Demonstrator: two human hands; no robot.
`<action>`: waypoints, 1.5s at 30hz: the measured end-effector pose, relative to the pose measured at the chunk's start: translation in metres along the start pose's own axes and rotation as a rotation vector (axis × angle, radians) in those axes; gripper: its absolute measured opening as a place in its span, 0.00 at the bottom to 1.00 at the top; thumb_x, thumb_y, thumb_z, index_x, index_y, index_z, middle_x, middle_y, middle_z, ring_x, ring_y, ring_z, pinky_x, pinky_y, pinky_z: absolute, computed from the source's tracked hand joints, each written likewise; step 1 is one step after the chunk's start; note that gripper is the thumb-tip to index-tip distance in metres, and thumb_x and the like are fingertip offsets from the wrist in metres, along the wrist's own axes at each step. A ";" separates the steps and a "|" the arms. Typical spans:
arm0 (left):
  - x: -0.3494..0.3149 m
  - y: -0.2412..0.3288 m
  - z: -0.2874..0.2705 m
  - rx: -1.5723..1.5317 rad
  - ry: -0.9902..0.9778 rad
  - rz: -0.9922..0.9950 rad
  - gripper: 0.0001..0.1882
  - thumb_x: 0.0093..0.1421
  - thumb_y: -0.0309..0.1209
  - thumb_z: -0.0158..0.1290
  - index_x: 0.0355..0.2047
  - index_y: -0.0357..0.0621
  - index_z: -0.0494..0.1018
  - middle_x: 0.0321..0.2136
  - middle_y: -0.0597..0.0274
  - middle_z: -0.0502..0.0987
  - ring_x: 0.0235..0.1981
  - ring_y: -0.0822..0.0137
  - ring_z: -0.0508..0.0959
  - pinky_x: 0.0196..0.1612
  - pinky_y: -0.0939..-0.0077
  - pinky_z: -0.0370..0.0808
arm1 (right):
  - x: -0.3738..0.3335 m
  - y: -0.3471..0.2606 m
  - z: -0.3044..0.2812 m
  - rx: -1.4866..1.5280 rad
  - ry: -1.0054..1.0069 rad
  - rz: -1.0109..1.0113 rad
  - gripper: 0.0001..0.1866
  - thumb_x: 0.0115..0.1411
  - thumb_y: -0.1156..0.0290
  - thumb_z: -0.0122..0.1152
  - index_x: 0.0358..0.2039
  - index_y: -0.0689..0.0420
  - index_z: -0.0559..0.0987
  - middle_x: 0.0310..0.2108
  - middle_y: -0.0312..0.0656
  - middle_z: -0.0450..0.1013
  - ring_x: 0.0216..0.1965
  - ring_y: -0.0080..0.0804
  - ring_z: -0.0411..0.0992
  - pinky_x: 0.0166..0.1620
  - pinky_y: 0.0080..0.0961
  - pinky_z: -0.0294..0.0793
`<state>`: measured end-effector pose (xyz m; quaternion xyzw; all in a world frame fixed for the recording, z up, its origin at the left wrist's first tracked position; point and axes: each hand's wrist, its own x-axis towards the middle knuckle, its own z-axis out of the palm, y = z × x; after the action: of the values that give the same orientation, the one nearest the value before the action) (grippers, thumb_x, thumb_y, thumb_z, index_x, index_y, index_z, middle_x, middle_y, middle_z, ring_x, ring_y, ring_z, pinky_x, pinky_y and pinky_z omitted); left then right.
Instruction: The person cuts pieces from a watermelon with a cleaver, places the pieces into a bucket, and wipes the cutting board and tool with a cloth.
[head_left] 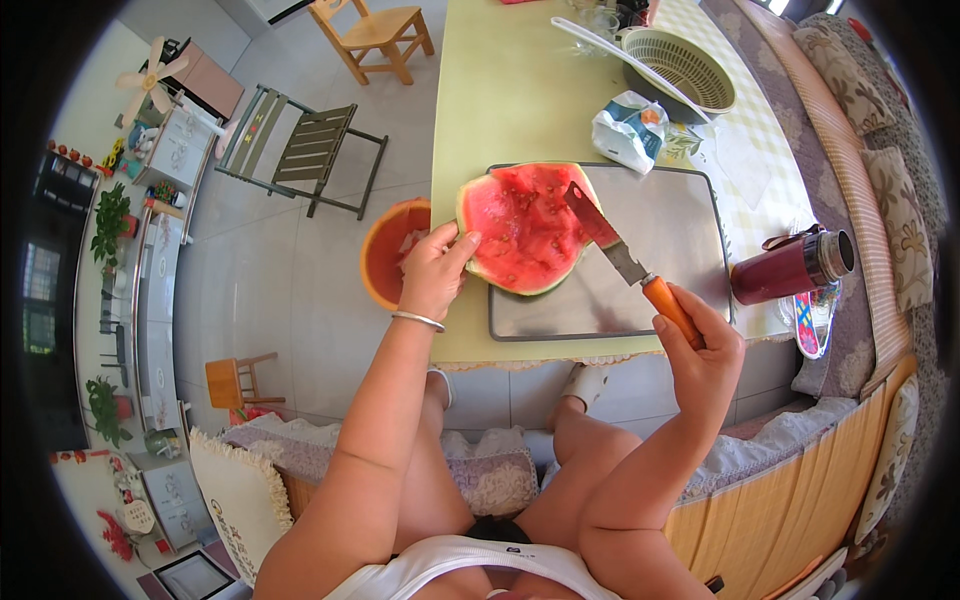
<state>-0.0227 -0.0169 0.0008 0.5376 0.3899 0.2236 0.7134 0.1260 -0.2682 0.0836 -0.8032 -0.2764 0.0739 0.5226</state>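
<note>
A cut piece of watermelon (528,235), red flesh up with a rough, hollowed surface, lies over the left part of a metal cutting board (660,265). My left hand (437,268) grips its left rim, the thumb on the flesh and the fingers under the rind. My right hand (702,345) is closed round the orange handle of a knife (622,258). The knife's blade points up and left, its tip over the right part of the flesh; whether it touches cannot be told. Below the table's left edge, an orange bucket (378,262) holds some pale and reddish scraps.
On the table (490,100) are a green colander (690,75) with a long white-handled utensil (600,45), a tissue pack (630,132) and, at the right, a dark red thermos (785,268). A folding chair (310,145) and a wooden chair (375,40) stand on the floor.
</note>
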 end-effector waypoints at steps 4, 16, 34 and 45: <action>0.000 0.000 0.000 0.003 -0.006 -0.011 0.06 0.63 0.32 0.55 0.32 0.44 0.75 0.18 0.79 0.64 0.14 0.86 0.59 0.15 0.87 0.54 | -0.003 -0.004 0.001 -0.037 0.012 -0.009 0.17 0.50 0.82 0.67 0.43 0.65 0.81 0.28 0.40 0.75 0.24 0.18 0.67 0.28 0.16 0.68; 0.003 -0.004 0.000 0.027 -0.006 0.021 0.06 0.62 0.32 0.57 0.33 0.43 0.75 0.18 0.78 0.65 0.13 0.85 0.59 0.15 0.86 0.54 | -0.007 -0.019 0.005 -0.108 -0.014 -0.074 0.19 0.52 0.83 0.65 0.46 0.63 0.80 0.26 0.39 0.74 0.22 0.16 0.66 0.27 0.16 0.68; 0.005 -0.013 -0.002 0.260 -0.009 0.132 0.12 0.61 0.37 0.58 0.26 0.42 0.73 0.15 0.79 0.62 0.16 0.85 0.58 0.18 0.85 0.54 | -0.011 -0.014 0.000 0.030 0.008 -0.006 0.17 0.54 0.82 0.64 0.46 0.65 0.79 0.23 0.34 0.72 0.23 0.12 0.62 0.26 0.12 0.63; 0.010 -0.006 -0.005 0.026 0.057 0.136 0.18 0.59 0.35 0.60 0.45 0.35 0.76 0.16 0.78 0.66 0.12 0.86 0.58 0.15 0.86 0.53 | -0.016 -0.013 -0.017 -0.046 -0.018 0.042 0.16 0.54 0.83 0.62 0.45 0.66 0.79 0.22 0.34 0.70 0.23 0.12 0.61 0.25 0.12 0.61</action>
<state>-0.0216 -0.0087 -0.0084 0.5655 0.3754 0.2817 0.6782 0.1147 -0.2861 0.0996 -0.8199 -0.2658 0.0857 0.4997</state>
